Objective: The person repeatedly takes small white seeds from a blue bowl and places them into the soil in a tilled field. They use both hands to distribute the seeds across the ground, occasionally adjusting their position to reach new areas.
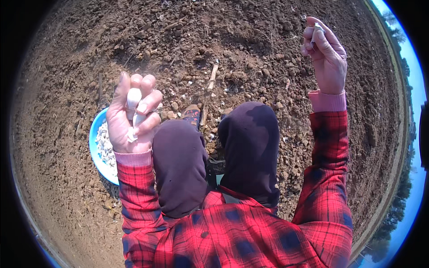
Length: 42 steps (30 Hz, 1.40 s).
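Several white garlic cloves (134,97) lie in my left hand (132,114), palm up, with the fingers curled over them. The hand is above the right rim of a blue basin (97,157), which holds many pale cloves (106,144) and is partly hidden by my hand and sleeve. Out to the upper right, my right hand (325,53) is raised over the soil and pinches one garlic clove (315,33) between thumb and fingers.
Cloddy brown soil (241,43) spreads all around. A dry stalk (212,77) lies on it ahead of my bent knees (248,134), with small white bits scattered near. Patterned shoes (192,115) show past the knees. Trees (395,207) line the field's far right edge.
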Each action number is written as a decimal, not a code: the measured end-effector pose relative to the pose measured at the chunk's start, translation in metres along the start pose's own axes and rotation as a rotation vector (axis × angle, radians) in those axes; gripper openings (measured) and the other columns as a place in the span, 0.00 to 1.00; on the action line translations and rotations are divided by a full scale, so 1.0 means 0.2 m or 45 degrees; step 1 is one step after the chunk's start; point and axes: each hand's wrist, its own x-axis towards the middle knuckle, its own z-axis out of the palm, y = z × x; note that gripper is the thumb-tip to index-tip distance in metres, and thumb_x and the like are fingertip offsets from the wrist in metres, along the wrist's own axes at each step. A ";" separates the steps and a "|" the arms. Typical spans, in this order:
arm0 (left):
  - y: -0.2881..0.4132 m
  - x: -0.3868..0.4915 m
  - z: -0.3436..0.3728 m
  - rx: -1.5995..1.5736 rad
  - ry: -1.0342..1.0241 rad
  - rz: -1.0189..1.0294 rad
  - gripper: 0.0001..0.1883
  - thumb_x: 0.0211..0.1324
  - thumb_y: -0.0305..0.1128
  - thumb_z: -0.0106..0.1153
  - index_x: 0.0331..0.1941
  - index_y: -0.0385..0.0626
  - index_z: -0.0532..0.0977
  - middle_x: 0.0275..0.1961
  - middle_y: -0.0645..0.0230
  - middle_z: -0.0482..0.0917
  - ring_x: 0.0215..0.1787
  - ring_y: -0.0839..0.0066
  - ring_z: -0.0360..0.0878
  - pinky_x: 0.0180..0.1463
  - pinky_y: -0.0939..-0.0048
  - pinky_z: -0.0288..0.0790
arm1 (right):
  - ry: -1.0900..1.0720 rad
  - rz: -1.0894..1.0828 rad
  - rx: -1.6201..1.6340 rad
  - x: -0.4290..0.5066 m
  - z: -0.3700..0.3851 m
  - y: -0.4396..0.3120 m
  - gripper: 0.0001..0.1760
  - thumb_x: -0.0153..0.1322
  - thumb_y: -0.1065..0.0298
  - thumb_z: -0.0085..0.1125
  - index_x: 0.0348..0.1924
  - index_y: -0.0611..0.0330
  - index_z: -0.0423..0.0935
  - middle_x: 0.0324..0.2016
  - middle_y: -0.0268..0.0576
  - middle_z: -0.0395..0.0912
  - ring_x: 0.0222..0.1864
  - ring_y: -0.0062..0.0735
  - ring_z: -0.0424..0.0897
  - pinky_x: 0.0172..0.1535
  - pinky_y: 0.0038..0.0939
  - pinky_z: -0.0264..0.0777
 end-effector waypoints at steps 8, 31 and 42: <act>-0.22 0.14 0.06 0.108 0.237 -0.173 0.17 0.74 0.45 0.36 0.37 0.42 0.60 0.42 0.60 0.66 0.27 0.76 0.63 0.14 0.79 0.58 | 1.115 0.851 -0.391 -1.19 -1.10 0.64 0.15 0.72 0.60 0.60 0.46 0.61 0.78 0.28 0.37 0.82 0.21 0.15 0.74 0.22 0.20 0.73; -0.34 0.61 0.00 0.631 0.601 -0.315 0.14 0.75 0.39 0.34 0.35 0.41 0.57 0.38 0.59 0.64 0.18 0.79 0.59 0.09 0.84 0.58 | 0.487 1.459 -1.788 -1.30 -1.52 1.77 0.12 0.65 0.59 0.62 0.34 0.58 0.82 0.34 0.56 0.82 0.40 0.54 0.82 0.45 0.46 0.76; -0.53 1.06 -0.56 1.054 0.607 -1.038 0.29 0.71 0.56 0.34 0.37 0.39 0.73 0.32 0.61 0.75 0.20 0.80 0.74 0.09 0.87 0.60 | 0.681 1.033 -1.691 -1.05 -1.17 1.46 0.10 0.72 0.64 0.56 0.41 0.58 0.82 0.29 0.45 0.84 0.28 0.38 0.83 0.35 0.35 0.76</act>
